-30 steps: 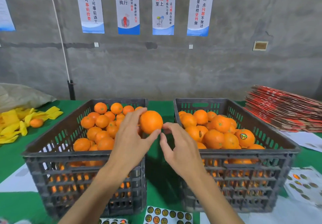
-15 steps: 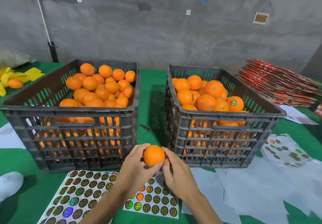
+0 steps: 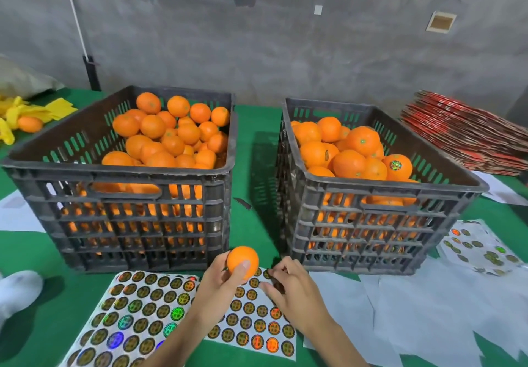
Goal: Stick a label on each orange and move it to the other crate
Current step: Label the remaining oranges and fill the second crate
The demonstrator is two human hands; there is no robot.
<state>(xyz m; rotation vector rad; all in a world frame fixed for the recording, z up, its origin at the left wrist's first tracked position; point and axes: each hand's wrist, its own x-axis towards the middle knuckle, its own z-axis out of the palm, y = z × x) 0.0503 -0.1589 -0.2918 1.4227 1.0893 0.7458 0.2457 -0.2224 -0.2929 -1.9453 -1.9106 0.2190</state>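
Note:
My left hand [image 3: 221, 282] grips one orange [image 3: 241, 259] low in front of the two crates, above a label sheet [image 3: 251, 318]. My right hand [image 3: 291, 286] is just to its right, fingers curled down on the sheet's top edge, pinching at a round label [image 3: 268, 274]. The left black crate [image 3: 128, 209] is heaped with plain oranges [image 3: 171, 138]. In the right black crate [image 3: 371, 218] lie more oranges, one with a label [image 3: 396, 166] showing.
A second sheet of holographic round labels [image 3: 131, 318] lies at the lower left, a third [image 3: 480, 249] at the right. Blank backing papers [image 3: 428, 309] cover the green table. Stacked red cartons [image 3: 463, 135] stand at the right, yellow bags and a loose orange [image 3: 30, 124] at the left.
Both hands came down from crate height to the label sheet with the orange. The right hand let go of the orange and moved onto the sheet.

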